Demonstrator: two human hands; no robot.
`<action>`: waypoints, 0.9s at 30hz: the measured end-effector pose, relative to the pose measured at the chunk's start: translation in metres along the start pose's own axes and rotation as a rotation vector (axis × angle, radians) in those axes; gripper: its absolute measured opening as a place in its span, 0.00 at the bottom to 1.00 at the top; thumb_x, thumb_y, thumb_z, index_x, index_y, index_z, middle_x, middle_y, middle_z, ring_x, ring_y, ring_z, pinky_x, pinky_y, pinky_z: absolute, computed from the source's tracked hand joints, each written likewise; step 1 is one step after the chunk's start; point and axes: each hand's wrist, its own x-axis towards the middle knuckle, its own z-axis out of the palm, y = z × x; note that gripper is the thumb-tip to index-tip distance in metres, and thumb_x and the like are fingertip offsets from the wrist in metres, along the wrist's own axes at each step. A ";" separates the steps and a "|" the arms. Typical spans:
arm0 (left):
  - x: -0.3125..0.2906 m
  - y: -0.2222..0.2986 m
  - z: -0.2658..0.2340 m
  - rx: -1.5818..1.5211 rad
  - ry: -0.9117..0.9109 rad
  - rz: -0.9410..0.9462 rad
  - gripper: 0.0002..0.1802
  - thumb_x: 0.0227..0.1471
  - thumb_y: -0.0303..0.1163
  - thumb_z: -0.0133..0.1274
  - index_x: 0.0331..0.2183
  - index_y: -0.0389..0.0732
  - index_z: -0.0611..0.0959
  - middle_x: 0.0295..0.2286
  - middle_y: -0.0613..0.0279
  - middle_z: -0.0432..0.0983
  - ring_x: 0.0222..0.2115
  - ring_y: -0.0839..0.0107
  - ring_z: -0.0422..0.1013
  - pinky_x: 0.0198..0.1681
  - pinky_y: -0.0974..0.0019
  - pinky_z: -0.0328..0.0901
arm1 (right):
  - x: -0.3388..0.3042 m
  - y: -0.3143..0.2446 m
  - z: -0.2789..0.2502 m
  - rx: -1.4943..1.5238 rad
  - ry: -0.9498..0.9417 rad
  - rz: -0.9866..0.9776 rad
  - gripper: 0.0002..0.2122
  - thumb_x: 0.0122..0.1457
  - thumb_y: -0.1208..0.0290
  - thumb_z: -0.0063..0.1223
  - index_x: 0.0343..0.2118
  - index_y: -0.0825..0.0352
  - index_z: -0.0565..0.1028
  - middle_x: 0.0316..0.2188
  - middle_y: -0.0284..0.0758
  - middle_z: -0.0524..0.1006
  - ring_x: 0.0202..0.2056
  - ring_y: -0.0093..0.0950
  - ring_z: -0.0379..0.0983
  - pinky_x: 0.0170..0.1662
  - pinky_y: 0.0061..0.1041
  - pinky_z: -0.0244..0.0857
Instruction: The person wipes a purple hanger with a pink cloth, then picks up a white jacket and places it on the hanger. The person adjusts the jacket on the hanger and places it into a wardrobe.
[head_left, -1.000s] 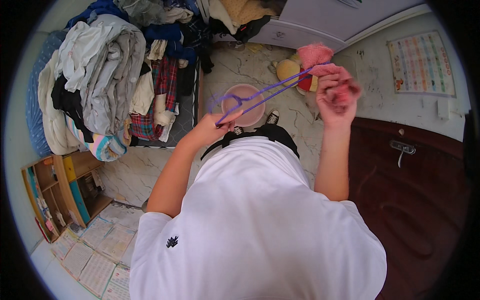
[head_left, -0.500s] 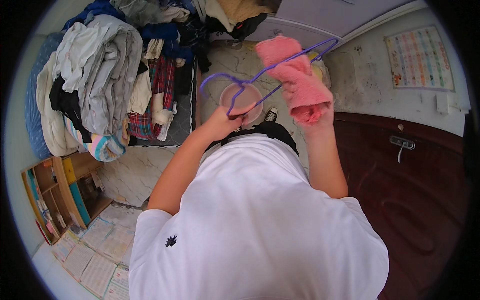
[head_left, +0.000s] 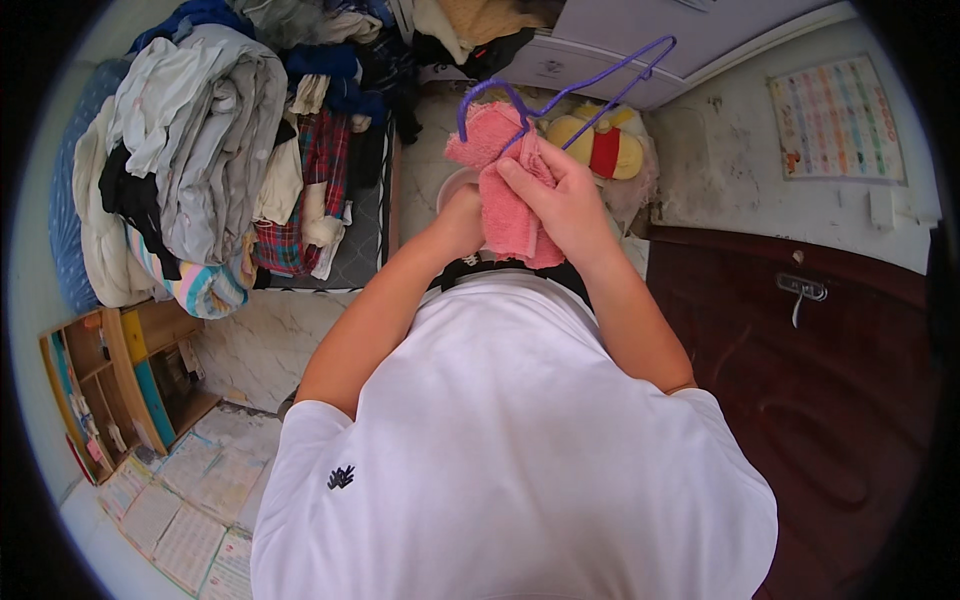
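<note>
A pink towel [head_left: 512, 215] hangs bunched over the near part of a purple clothes hanger [head_left: 600, 80], between my two hands. My right hand [head_left: 565, 205] pinches the towel, thumb on top, close to the hanger bar. Against the towel's left edge is my left hand [head_left: 462, 222], closed; its fingers are mostly hidden, and what they grip cannot be made out. The hanger's hook curves out to the left, and its far end points away to the upper right. Below the hands, a pink basin [head_left: 453, 186] on the floor is mostly covered from view.
Clothes are heaped on a bed [head_left: 365, 235] at the left. A wooden shelf [head_left: 140, 370] stands at the lower left. Beyond the hands sits a yellow stuffed toy [head_left: 620, 150] with a red band. A dark red door [head_left: 800, 400] is on the right.
My right hand has come left and nearer with the towel, which is now over the hanger's near part. The hanger has shifted away and slightly right, and the stuffed toy has come into sight.
</note>
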 end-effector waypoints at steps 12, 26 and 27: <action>-0.007 0.032 -0.061 0.116 0.011 -0.113 0.17 0.57 0.32 0.54 0.48 0.37 0.81 0.42 0.61 0.80 0.44 0.71 0.74 0.45 0.65 0.70 | 0.009 0.005 -0.011 -0.402 0.116 -0.095 0.06 0.61 0.70 0.60 0.37 0.67 0.79 0.30 0.36 0.82 0.30 0.26 0.78 0.35 0.28 0.70; -0.005 0.088 -0.011 0.307 0.289 -0.256 0.15 0.66 0.38 0.49 0.41 0.34 0.80 0.30 0.47 0.80 0.30 0.54 0.75 0.35 0.56 0.69 | 0.012 0.015 -0.008 -1.156 -0.055 -0.421 0.21 0.55 0.72 0.59 0.54 0.60 0.75 0.49 0.34 0.79 0.37 0.41 0.80 0.37 0.38 0.76; -0.005 0.089 -0.009 0.276 0.325 -0.262 0.15 0.65 0.38 0.49 0.41 0.34 0.80 0.30 0.43 0.80 0.31 0.47 0.77 0.36 0.53 0.69 | 0.011 0.021 -0.008 -1.158 -0.016 -0.503 0.22 0.55 0.72 0.59 0.55 0.59 0.74 0.51 0.34 0.79 0.37 0.41 0.80 0.37 0.38 0.76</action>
